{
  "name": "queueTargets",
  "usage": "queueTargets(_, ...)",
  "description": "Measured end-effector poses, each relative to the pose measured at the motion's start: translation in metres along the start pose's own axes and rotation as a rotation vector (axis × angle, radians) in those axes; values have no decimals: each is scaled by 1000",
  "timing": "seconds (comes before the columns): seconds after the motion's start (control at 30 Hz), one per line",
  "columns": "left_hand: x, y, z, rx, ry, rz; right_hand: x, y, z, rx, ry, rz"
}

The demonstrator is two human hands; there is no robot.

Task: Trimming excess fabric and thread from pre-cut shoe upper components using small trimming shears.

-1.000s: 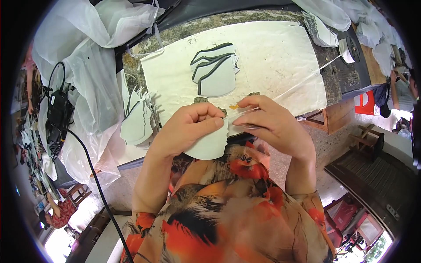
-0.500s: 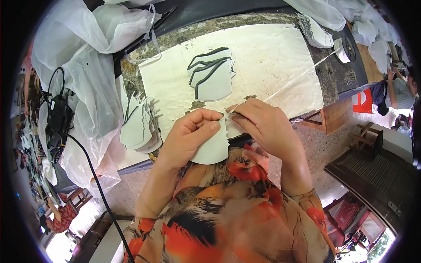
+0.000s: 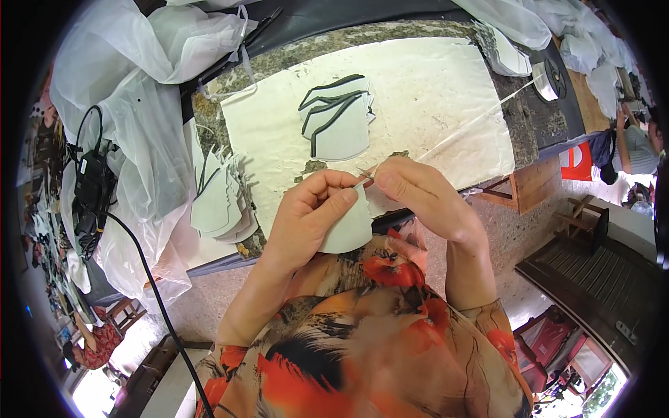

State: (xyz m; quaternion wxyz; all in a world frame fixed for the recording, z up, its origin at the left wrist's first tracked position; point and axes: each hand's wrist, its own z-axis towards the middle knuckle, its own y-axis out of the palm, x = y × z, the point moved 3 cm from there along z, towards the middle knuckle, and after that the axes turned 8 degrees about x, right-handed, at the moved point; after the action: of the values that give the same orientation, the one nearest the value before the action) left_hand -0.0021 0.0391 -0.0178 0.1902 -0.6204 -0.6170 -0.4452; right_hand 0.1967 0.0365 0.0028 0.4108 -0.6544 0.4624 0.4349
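Between the thumb and fingers of my left hand (image 3: 313, 212) is a pale, curved-edged flat piece (image 3: 350, 230), held just off the table's near edge. My right hand (image 3: 417, 191) is closed in a pinch at the piece's upper corner. A narrow white tape (image 3: 456, 134) runs into its fingers from the reel (image 3: 549, 80) at the far right. Something thin and pointed shows by the right fingertips, too small to name. Beyond my hands lies a small overlapping stack of pale pieces with black edging (image 3: 341, 132).
On the left, another stack of pale pieces (image 3: 221, 209) rests beside crumpled clear plastic bags (image 3: 150, 153). A black cable (image 3: 150, 279) hangs down past the table edge. More pale pieces (image 3: 505, 52) lie at the far right. A wooden stool (image 3: 526, 182) stands below the table.
The pale piece has turned and shifted slightly right in my left hand. My right hand has rolled over, with its thumb now uppermost by the piece's corner.
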Motion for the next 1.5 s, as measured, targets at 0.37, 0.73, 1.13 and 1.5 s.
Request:
queueTargets(0.37,-1,0,-2,29,46,13,4,9,1,48,-50,-55)
queueTargets(0.73,0,-4,-4,40,51,48,10,6,4,13,215,162)
queueTargets(1.13,103,-83,-55,615,639,1106,5,-8,29,516,-75,-259)
queueTargets(1.5,31,-3,33,335,864,1201,10,22,37,602,-212,-611)
